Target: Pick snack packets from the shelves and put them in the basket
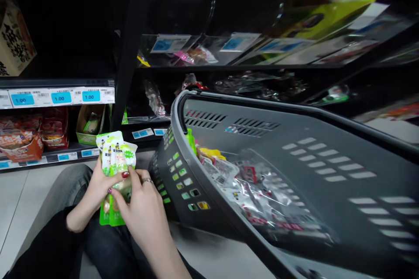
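Observation:
Several green-and-white snack packets (122, 161) are stacked and slightly fanned out above my knees. My left hand (98, 185) is closed around them from the left, its thumb with a dark red nail lying across the front. From the right, my right hand (142, 196) grips the same packets between thumb and fingers; a ring shows on one finger. The packets' backs and most of my left fingers are hidden. Close to my right hand stands a grey shopping basket (203, 183), with clear-wrapped snack packs (262, 200) and a yellow packet inside.
Dark store shelves rise ahead, with blue-and-white price tags (60, 97) along their edges. Low at left, orange snack boxes (21, 144) and a green carton (91, 124) stand on the bottom shelf. A beige box (15, 37) sits higher up. Yellow-green bags (330, 15) hang blurred at upper right.

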The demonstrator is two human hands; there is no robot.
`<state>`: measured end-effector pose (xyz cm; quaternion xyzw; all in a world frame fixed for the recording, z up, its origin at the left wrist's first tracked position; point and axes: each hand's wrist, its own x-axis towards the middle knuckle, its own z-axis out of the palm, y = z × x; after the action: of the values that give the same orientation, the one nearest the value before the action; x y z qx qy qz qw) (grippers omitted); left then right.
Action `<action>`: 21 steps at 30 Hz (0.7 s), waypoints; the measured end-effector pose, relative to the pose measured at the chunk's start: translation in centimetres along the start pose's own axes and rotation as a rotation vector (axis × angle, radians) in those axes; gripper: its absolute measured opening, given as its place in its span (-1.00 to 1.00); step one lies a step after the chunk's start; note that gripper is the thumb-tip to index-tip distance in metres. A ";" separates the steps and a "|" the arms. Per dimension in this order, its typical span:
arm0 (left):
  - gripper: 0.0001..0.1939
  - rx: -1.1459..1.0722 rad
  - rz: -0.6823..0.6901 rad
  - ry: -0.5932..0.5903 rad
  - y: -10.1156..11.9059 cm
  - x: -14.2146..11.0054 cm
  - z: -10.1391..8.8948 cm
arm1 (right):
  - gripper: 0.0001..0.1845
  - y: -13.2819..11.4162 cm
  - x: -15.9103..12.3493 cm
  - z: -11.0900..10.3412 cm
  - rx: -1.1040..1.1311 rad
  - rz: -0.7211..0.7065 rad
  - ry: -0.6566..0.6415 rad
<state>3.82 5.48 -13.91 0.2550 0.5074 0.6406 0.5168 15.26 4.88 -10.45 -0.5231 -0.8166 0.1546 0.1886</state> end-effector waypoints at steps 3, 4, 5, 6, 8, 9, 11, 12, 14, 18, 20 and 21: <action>-0.39 0.078 0.016 -0.023 -0.4 0.3 -0.2 | -0.41 0.2 0.3 -0.3 0.034 0.058 -0.103; -0.43 0.112 0.029 -0.028 -0.6 0.4 -0.3 | -0.40 0.1 0.3 -0.4 0.052 0.074 -0.121; -0.50 0.147 0.048 -0.032 -0.8 0.5 -0.4 | -0.38 0.1 0.3 -0.5 0.070 0.087 -0.135; -0.57 0.183 0.071 -0.033 -1.0 0.6 -0.5 | -0.35 0.1 0.3 -0.5 0.087 0.098 -0.149; -0.66 0.245 0.118 -0.032 -1.4 0.7 -0.6 | -0.28 0.0 0.4 -0.4 0.114 0.124 -0.167; -0.66 0.256 0.132 -0.035 -1.6 0.7 -0.6 | -0.27 0.1 0.5 -0.3 0.132 0.141 -0.165; -0.59 0.218 0.116 -0.047 -1.5 0.7 -0.6 | -0.33 0.7 0.8 0.0 0.221 0.188 -0.121; -0.53 0.173 0.088 -0.047 -1.4 0.7 -0.6 | -0.40 1.2 1.1 0.1 0.269 0.214 -0.089; -0.44 0.073 0.027 -0.023 -0.8 0.9 -0.9 | -0.52 2.4 1.5 0.2 0.402 0.265 -0.016; -0.37 0.009 0.053 0.089 0.6 1.7 -1.8 | -0.62 3.7 1.4 -1.1 1.025 0.251 0.025; -0.41 0.008 0.059 0.097 1.0 2.0 -2.2 | -0.62 3.3 0.8 -2.2 1.351 0.201 -0.099; -0.43 0.005 0.044 0.080 1.1 2.0 -2.3 | -0.62 2.9 0.4 -2.8 1.466 0.188 -0.173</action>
<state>0.79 6.46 -14.11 0.2416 0.5234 0.6601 0.4815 18.73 6.63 -9.26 -0.3168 -0.4679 0.7158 0.4102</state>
